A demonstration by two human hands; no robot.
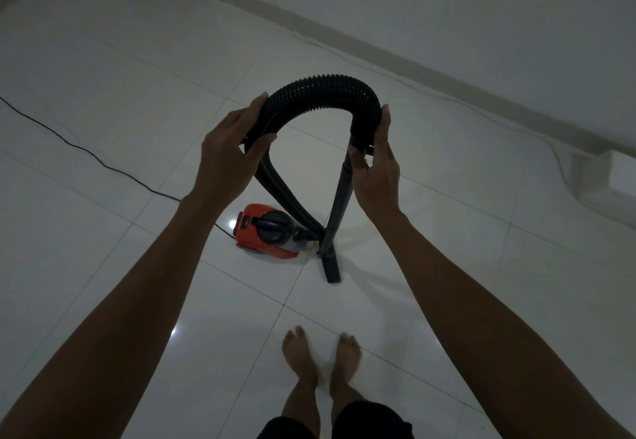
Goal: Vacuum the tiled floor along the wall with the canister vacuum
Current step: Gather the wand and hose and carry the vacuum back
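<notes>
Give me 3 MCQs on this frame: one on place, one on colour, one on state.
1. Where does the canister vacuum sit relative to the floor nozzle?
A. To the left of it on the tiles
B. Against the wall
C. Behind the person's feet

2. What colour is the canister's body?
A. Blue
B. Red with a black top
C. White

3. How is the hose being handled?
A. Lying flat on the floor
B. Held by one hand only
C. Held in an arch by both hands

Key: 1 A, the canister lies left of the nozzle in the head view, away from the wall. 2 B, its shell is red under a black handle. 3 C, the left hand grips one side of the arch and the right hand grips the other, at the top of the wand.
</notes>
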